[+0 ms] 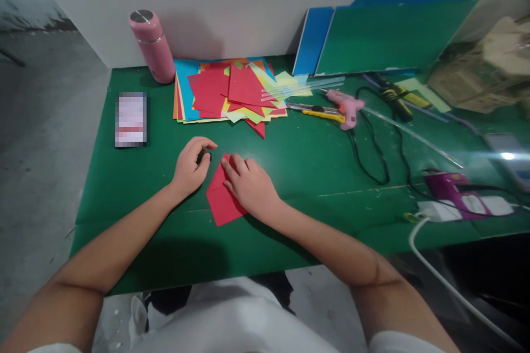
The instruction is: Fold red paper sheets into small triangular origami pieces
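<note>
A piece of red paper (pixel 219 198) with folded edges lies on the green tabletop in front of me. My right hand (pixel 254 185) rests over its right side and presses on it, fingers slightly bent and thumb apart. Part of the paper is hidden under this hand. Just left of the paper is my left hand (pixel 191 168), raised a little and holding nothing. Its fingers are curved, with a gap between thumb and forefinger.
Behind the hands lies a pile of coloured paper (pixel 211 91). A pink bottle (pixel 155 49) and a blurred-out rectangular object (pixel 131 120) stand left. Rightward are a utility knife (pixel 323 116), a pink glue gun (pixel 345 107), clear glue sticks (pixel 302 88), cables and a power strip (pixel 441 210).
</note>
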The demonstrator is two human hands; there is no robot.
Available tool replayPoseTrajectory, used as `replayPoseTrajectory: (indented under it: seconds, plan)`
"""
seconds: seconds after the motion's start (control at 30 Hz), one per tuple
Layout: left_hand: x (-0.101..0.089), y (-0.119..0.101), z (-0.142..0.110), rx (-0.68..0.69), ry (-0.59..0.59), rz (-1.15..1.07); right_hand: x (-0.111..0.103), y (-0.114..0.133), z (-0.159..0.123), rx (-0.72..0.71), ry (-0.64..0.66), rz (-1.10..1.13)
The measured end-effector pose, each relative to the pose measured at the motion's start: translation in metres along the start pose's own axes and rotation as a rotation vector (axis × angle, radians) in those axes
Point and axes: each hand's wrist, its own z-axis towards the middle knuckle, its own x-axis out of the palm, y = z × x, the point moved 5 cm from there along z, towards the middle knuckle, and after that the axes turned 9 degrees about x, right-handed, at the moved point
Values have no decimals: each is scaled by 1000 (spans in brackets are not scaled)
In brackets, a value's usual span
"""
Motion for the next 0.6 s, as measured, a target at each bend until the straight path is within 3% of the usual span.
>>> replayPoseTrajectory:
  seconds: [0.1, 0.23, 0.33, 0.5, 0.6]
  plan:
    - [4, -5, -1, 56, 102, -60, 2, 6, -2, -124, -45, 0]
    - [11, -10, -4, 124, 288, -138, 3, 11, -3, -464, -109, 101]
    - [14, -11, -5, 128, 360, -171, -1, -1, 0, -664, -80, 240]
    - [21, -20, -8, 201, 536, -92, -12, -36, 6, -691, 21, 422]
    - [23, -27, -10, 290, 553, 16, -16, -51, 7, -625, 7, 526]
